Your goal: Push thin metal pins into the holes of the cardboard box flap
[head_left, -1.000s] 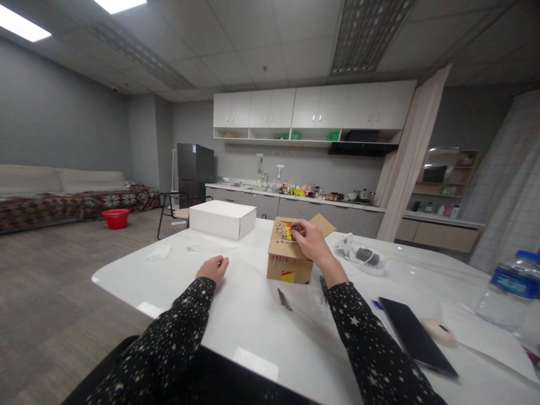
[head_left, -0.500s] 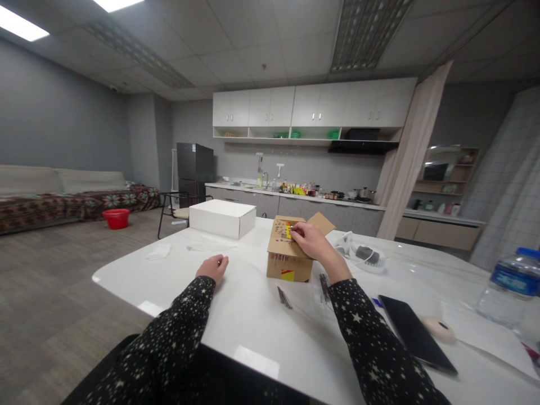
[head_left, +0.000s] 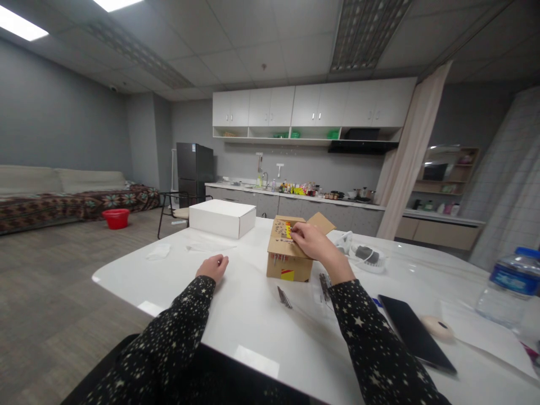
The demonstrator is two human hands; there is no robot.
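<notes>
Far left on the floor, a red basin [head_left: 115, 218], well apart from the white table [head_left: 236, 315]. On the table's left part, a scrap of crumpled white paper [head_left: 158, 252], then a closed white box [head_left: 222, 219] toward the far edge.

Left hand [head_left: 213, 267] resting on the tabletop in a loose fist, fingers curled together, holding nothing that can be seen; well apart from the cardboard box [head_left: 289, 256], which stands near the middle of the table, just right of this hand.

Cardboard box small and brown, top perforated with rows of small holes, one flap raised at its far right corner. A red and yellow patch on the top beside the fingertips, and another red and yellow patch low on the near side; writing on either too small to read. Short pins or screws poking out along the upper edge of the near side.

Right hand [head_left: 311, 242] lying over the box's top, fingertips [head_left: 296, 233] pinched together at the red and yellow patch, touching the lid; whether clamped on some small item there, impossible to tell.

In front of the box, a few thin metal rods [head_left: 284, 297] on the table. Behind the right wrist, a white bundle of cable and a dark part [head_left: 361, 256]. Further right, a black phone [head_left: 414, 341], face up, no readable marks. At the far right, a water bottle [head_left: 504, 295] with a blue label, text illegible.
</notes>
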